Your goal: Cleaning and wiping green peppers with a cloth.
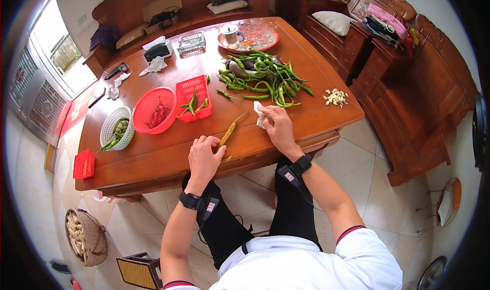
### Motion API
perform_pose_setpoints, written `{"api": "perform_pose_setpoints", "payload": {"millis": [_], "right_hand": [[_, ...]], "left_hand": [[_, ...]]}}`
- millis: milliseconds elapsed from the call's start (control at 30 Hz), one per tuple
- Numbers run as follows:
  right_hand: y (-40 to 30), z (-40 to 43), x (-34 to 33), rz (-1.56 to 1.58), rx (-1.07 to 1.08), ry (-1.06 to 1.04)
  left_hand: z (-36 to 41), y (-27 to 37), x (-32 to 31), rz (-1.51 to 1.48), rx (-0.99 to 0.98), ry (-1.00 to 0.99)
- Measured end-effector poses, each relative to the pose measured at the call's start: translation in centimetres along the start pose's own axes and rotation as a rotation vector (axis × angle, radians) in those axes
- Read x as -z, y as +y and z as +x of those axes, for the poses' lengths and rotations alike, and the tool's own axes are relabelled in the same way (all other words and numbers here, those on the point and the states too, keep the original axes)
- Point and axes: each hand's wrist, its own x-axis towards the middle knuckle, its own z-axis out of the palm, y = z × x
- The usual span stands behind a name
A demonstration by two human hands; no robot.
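Observation:
My left hand [204,156] is at the table's front edge, thumb and fingers on the lower end of a green-and-orange chili pepper [228,133]. A small green piece [226,159] lies beside the thumb. My right hand [276,125] pinches a crumpled white tissue [259,114] just above the wood. Beyond it is a heap of green chili peppers [264,87] with dark eggplants [245,71] among them. To the left, a red rectangular basket [194,84] holds a few green peppers, a round red basket [143,106] holds red ones, and a white basket [105,131] holds more green ones.
Peeled garlic cloves [335,97] lie at the table's right. A small red basket [92,163] stands at the front left corner. Farther back are a tray with glassware [275,41], a glass dish [191,42] and a tissue box [162,49]. Carved wooden seats [421,98] flank the table.

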Motion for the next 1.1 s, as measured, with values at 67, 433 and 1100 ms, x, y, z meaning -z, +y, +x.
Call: {"api": "perform_pose_setpoints", "payload": {"millis": [67, 433, 1100], "right_hand": [[-0.3, 0.0, 0.0, 0.128, -0.098, 0.015], [-9.3, -1.4, -1.5, 0.123, 0.250, -0.097], [-4.4, -1.8, -1.5, -0.066, 0.224, -0.231]], "left_hand": [[0.0, -0.2, -0.7, -0.014, 0.021, 0.008], [-0.4, 1.4, -0.3, 0.018, -0.156, 0.180], [-1.9, 0.9, -0.5, 0.002, -0.122, 0.104]]}}
